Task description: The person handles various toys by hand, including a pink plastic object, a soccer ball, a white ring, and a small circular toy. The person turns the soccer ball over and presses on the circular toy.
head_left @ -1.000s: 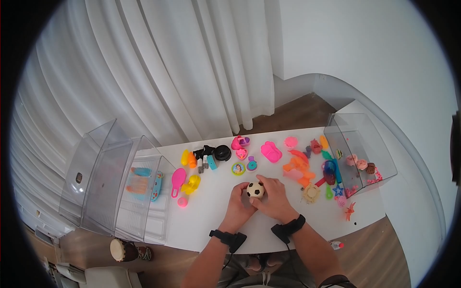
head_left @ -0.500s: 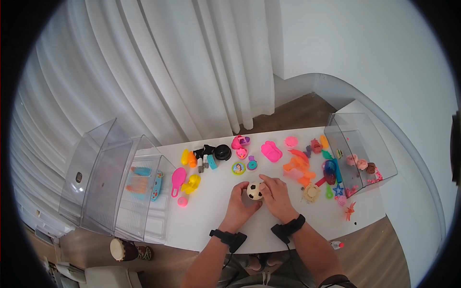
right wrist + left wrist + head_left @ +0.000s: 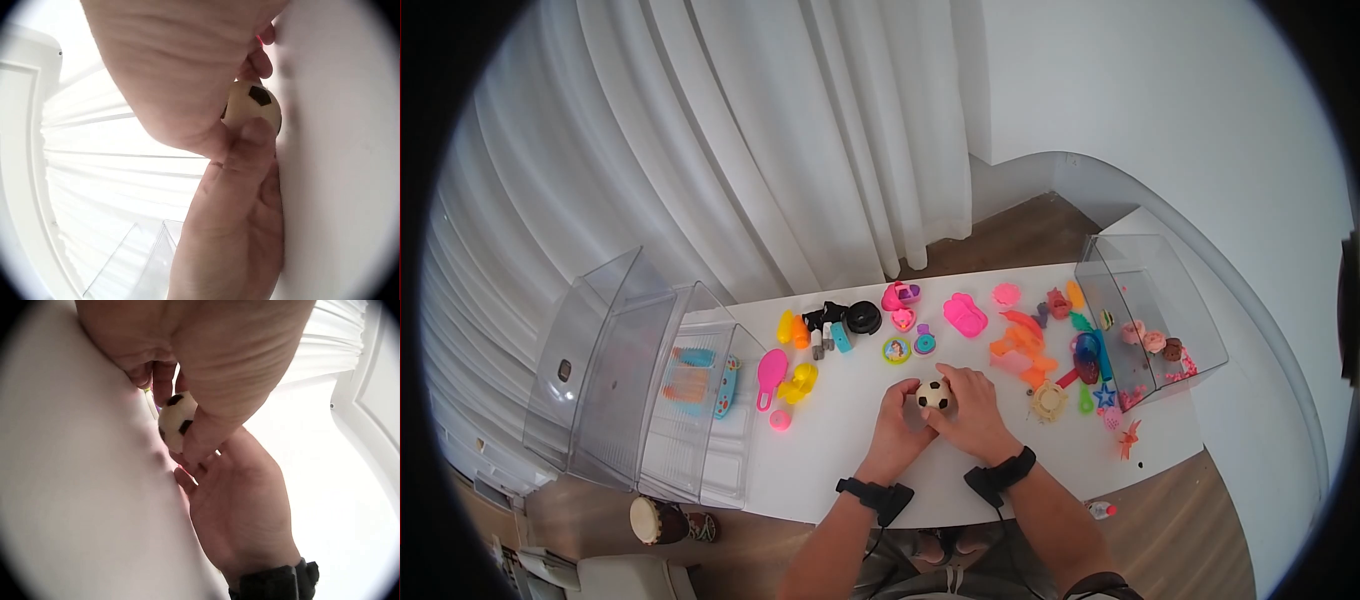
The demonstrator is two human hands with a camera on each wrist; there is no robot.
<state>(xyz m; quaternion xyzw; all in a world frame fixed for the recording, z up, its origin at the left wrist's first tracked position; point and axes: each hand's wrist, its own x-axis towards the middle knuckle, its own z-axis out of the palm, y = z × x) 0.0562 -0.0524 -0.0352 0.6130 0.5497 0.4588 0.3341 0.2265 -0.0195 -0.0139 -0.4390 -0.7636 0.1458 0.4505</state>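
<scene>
A small cream ball with black patches [image 3: 933, 395] is held between both hands near the front of the white table [image 3: 840, 450]. The left hand [image 3: 897, 436] has its fingers curled round the ball's left side. From the right, the right hand [image 3: 973, 415] grips it with curled fingers and the thumb. In the left wrist view the ball [image 3: 177, 422] shows between the two hands, a thumb lying against it. The right wrist view has the ball [image 3: 257, 106] with a thumb pressed on its surface.
Pink, yellow and black toys, among them a pink paddle [image 3: 771, 380], lie left and behind. Orange, blue and green toys, with an orange piece [image 3: 1022, 356], lie to the right. Clear bins stand at both ends, one on the left [image 3: 615, 400] and one on the right [image 3: 1175, 300].
The ball has turned in the hands, its black patches lying differently. The thumbs and fingers have shifted slightly on it; the left thumb has moved in closer since half a second ago.
</scene>
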